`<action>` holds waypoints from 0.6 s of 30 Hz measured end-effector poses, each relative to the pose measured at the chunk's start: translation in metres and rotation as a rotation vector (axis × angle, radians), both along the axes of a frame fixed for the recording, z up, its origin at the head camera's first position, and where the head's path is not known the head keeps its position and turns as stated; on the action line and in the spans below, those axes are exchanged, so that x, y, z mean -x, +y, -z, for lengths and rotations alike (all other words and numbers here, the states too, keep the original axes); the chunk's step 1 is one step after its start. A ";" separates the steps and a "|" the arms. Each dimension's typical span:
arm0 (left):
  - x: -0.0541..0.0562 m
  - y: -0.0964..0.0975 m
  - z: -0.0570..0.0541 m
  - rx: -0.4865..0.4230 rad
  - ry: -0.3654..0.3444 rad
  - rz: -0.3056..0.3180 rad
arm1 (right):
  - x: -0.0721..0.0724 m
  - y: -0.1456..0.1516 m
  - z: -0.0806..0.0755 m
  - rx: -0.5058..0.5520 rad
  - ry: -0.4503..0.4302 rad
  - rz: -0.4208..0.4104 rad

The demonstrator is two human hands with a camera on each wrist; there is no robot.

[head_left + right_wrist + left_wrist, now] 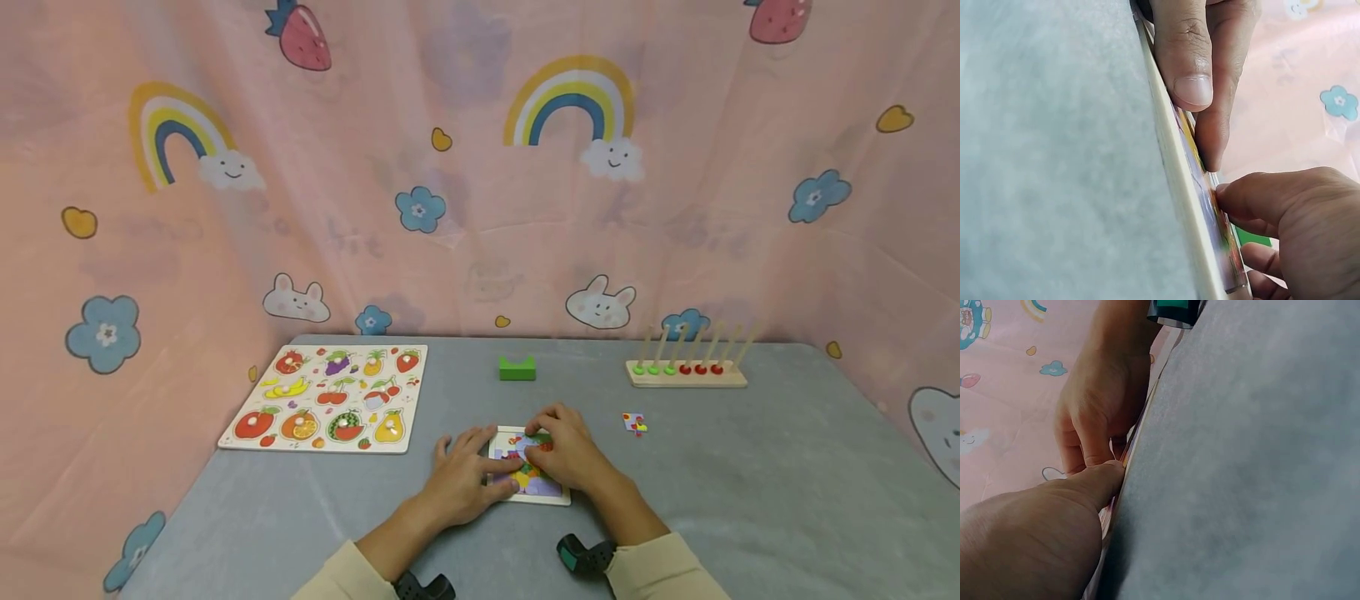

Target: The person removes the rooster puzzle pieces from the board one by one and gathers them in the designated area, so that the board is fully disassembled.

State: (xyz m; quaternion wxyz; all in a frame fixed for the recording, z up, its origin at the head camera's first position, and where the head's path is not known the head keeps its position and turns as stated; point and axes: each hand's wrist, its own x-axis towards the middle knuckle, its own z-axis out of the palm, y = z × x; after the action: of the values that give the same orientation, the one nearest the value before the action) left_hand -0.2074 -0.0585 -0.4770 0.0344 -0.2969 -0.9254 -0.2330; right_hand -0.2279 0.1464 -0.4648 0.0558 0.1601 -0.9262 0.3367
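A small jigsaw puzzle with a white frame (546, 501) lies on the grey table, both hands over it. My left hand (461, 485) reaches in from the left, its fingers spread; index finger and thumb rest on the colourful picture (542, 486). At the upper right of the puzzle, my right hand (573, 454) has its thumb and bent fingers down on the surface. In the right wrist view the right thumb (1247, 194) touches the picture; I cannot tell whether a piece is pinched there. A loose jigsaw piece (635, 423) lies to the right.
At the left lies a fruit peg board (352, 425). A green block (517, 369) with a notched top stands behind the puzzle. Toward the back right is a wooden peg stand (686, 379) with green and red beads. A pink printed curtain (480, 250) hangs behind the table.
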 end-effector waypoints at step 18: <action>-0.001 0.000 -0.001 0.009 0.022 0.006 | 0.003 0.003 0.009 0.003 0.145 -0.048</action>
State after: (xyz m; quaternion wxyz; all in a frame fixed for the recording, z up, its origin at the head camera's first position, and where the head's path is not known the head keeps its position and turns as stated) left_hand -0.2068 -0.0581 -0.4755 0.0424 -0.3023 -0.9251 -0.2259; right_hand -0.2311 0.1495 -0.4737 0.1148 0.2063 -0.9152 0.3266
